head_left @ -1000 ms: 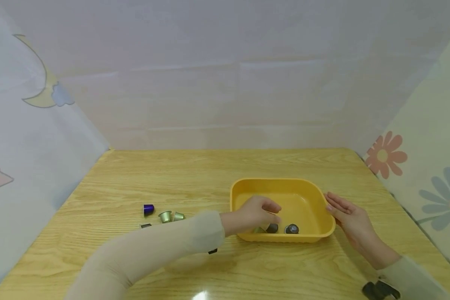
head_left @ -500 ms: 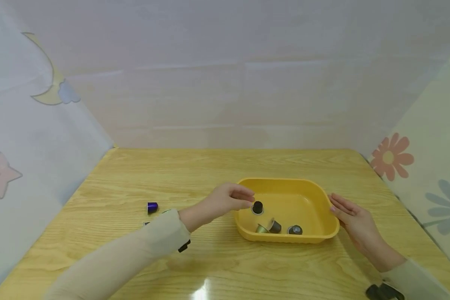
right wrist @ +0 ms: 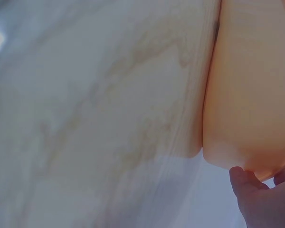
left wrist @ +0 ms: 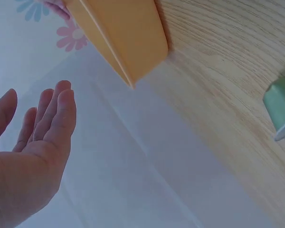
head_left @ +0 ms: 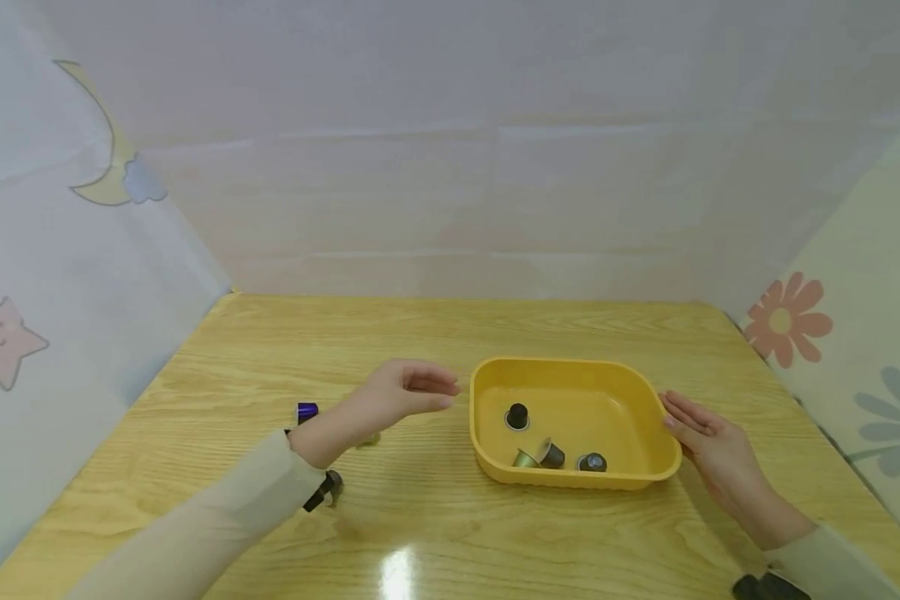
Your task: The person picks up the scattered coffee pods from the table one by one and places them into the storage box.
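My left hand (head_left: 397,396) is held above the table left of the yellow tray, fingers extended and thumb apart, with nothing in the grasp. My right hand (head_left: 720,454) holds the right end of the yellow tray (head_left: 570,478), thumb at the rim and fingers along the outer wall. Inside the tray, a black coffee capsule (head_left: 517,416) stands upside down near the left wall. A green capsule (head_left: 525,459), a tipped dark grey capsule (head_left: 552,454) and another dark capsule (head_left: 592,462) lie along the front wall. A green capsule (left wrist: 280,107) shows on the table in the left wrist view.
A purple capsule (head_left: 307,412) lies on the wooden table (head_left: 420,325), left of the forearm, which partly hides other capsules. A rounded dark object (head_left: 335,483) shows beside the left wrist strap. White sheeting (head_left: 450,200) walls the back; printed sheets flank both sides.
The left hand has drawn back leftward out of the tray, uncovering the black capsule by the left wall. The right hand keeps its place at the tray's right end.
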Action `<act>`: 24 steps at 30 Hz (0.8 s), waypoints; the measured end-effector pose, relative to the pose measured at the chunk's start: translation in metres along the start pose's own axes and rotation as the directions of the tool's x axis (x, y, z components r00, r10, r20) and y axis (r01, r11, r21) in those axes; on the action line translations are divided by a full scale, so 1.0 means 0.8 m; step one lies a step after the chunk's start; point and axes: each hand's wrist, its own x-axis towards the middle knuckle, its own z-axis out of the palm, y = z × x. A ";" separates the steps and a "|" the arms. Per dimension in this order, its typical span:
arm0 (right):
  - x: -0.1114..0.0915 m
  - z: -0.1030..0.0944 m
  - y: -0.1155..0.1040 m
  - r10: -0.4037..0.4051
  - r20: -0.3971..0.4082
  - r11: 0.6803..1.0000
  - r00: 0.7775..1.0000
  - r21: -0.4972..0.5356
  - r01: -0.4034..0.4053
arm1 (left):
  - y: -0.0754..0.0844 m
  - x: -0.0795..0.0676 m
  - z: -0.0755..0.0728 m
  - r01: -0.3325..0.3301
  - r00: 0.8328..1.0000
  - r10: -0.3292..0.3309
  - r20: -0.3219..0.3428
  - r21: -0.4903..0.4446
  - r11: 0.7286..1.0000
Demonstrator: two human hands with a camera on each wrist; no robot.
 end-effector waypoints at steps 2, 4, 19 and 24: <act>0.000 -0.001 0.000 0.000 -0.001 1.000 1.000 -0.003 0.000 | 0.000 -0.005 -0.007 0.008 1.000 -0.008 -0.007 -0.003 1.000; 0.000 -0.002 -0.001 0.000 -0.004 1.000 1.000 -0.005 0.000 | -0.002 -0.011 -0.014 0.013 1.000 -0.013 -0.014 -0.006 1.000; -0.001 -0.001 -0.005 0.039 -0.009 0.999 0.999 -0.024 -0.039 | -0.025 -0.050 -0.045 0.029 0.999 -0.028 -0.035 0.031 0.999; -0.001 0.000 -0.006 0.050 -0.009 0.998 0.999 -0.033 -0.050 | -0.035 -0.060 -0.051 0.025 0.999 -0.023 -0.046 0.047 0.999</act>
